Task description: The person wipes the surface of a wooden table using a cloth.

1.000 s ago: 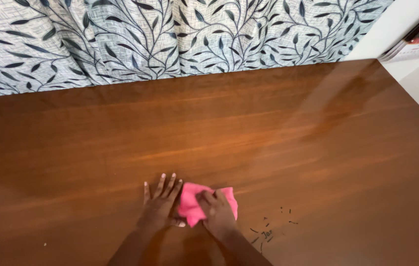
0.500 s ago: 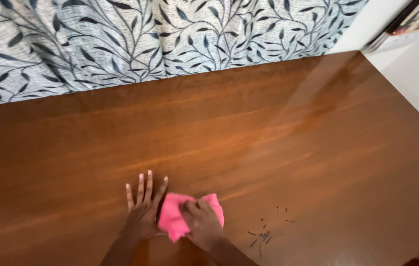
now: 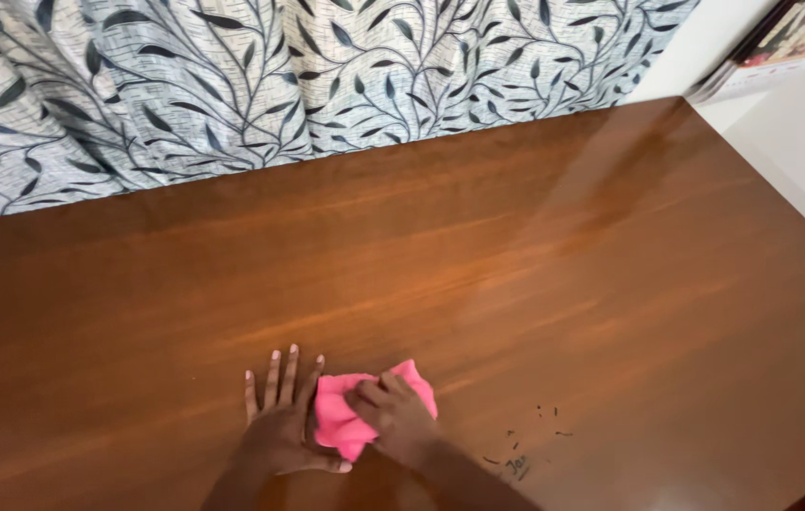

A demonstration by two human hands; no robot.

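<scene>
Under the right hand (image 3: 391, 416), a bunched pink cloth (image 3: 350, 421), gripped; left hand (image 3: 281, 421) flat alongside, fingers spread.

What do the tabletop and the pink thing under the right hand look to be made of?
Tabletop: looks like wood or wood veneer with a glossy varnish; reddish-brown grain streaks and pale window glare show. Pink cloth: soft fabric, possibly microfibre; matte, bunched into folds under the right hand.

Two hands: left hand (image 3: 281, 424), right hand (image 3: 391, 418). One pink cloth (image 3: 357, 418). One wooden table (image 3: 535, 274). One leaf-patterned curtain (image 3: 261, 85). One scatter of dark specks (image 3: 527, 445).
</scene>
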